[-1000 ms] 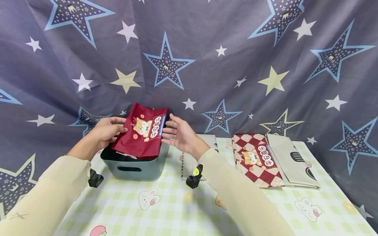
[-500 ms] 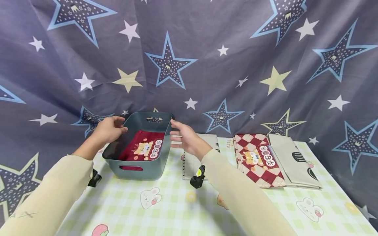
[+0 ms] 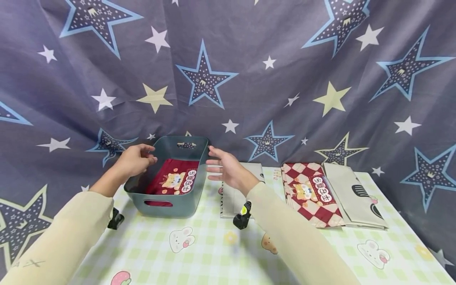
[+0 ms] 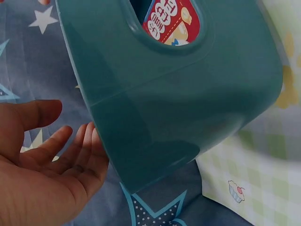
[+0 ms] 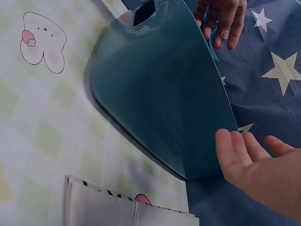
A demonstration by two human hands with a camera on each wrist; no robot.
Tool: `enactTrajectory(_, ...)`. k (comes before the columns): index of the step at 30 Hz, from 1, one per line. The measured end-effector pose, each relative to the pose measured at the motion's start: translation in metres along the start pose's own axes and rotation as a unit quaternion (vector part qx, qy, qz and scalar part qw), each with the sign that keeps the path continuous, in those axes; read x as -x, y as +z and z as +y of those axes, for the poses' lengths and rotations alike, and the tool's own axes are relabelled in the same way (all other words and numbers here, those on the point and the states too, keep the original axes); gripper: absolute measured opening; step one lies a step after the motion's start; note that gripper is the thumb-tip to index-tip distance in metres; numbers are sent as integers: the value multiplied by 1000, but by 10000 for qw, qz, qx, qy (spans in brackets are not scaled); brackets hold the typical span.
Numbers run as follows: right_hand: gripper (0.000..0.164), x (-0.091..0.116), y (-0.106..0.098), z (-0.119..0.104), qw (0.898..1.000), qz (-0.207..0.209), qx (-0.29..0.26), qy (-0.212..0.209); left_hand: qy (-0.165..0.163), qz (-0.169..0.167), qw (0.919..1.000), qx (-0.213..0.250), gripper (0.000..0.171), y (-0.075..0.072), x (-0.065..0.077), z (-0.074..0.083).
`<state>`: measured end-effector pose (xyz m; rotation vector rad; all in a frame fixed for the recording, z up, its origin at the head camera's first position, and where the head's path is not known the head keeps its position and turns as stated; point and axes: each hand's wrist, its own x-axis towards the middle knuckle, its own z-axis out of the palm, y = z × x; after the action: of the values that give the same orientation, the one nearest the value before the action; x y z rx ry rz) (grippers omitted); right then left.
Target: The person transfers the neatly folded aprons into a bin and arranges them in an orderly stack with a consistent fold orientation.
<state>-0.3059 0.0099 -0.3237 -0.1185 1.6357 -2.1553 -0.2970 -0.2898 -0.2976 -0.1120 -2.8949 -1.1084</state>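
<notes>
On my head feed, a dark teal bin (image 3: pixel 167 206) stands near the back edge of the worktop (image 3: pixel 149 249), toward its left side. A folded dark red cloth (image 3: pixel 173 178), printed with a cartoon animal and white lettering, lies inside it. The left hand (image 3: pixel 133 161) is at the bin's left rim, fingers loosely bent, thumb apart; the right hand (image 3: pixel 230 169) is just beside the right rim, fingers slightly spread. A folded pale cloth (image 3: pixel 230 200) lies partly behind the right forearm. Near the worktop's back right corner, a red-and-cream checked cloth (image 3: pixel 308 202) lies against a folded grey cloth (image 3: pixel 350 198). A star-printed curtain (image 3: pixel 270 31) hangs behind.

My left wrist feed adds the bin's outer wall, the red cloth's lettering showing through an opening. The left palm faces me, thumb well clear of the other fingers, which lie side by side at the rim; I cannot tell whether they touch it.

My right wrist feed adds another outer wall and the pale cloth's striped edge near its base. The right fingertips are at the rim, contact unclear; beyond it, the left fingers hang loosely.
</notes>
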Motion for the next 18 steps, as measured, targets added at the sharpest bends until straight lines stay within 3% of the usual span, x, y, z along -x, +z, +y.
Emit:
enactTrajectory(7, 66, 3, -4, 1, 9998, -12, 141, -152, 10, -40, 9999, 94, 47, 8, -1, 1)
enactTrajectory(18, 57, 9, -15, 1, 9976, 349, 298, -523, 5, -37, 9998, 206, 44, 20, -1, 8)
